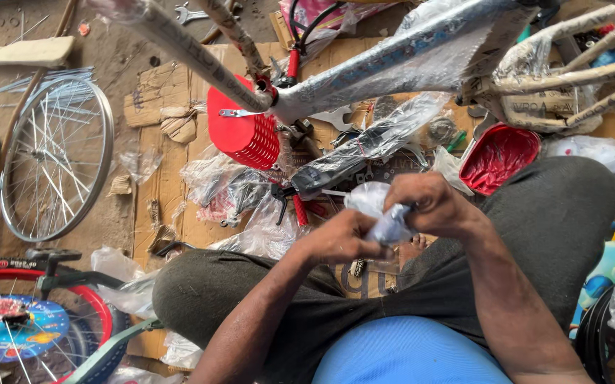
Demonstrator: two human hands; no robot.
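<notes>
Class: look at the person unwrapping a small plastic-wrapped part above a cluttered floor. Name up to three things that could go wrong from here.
1. Both the left hand and right hand pull at the plastic-wrapped part; a small piece might drop out and get lost in the plastic scraps below.
2. The wrapped bicycle frame hangs close over the hands and could be knocked.
3. Loose plastic may be slippery underfoot.
</notes>
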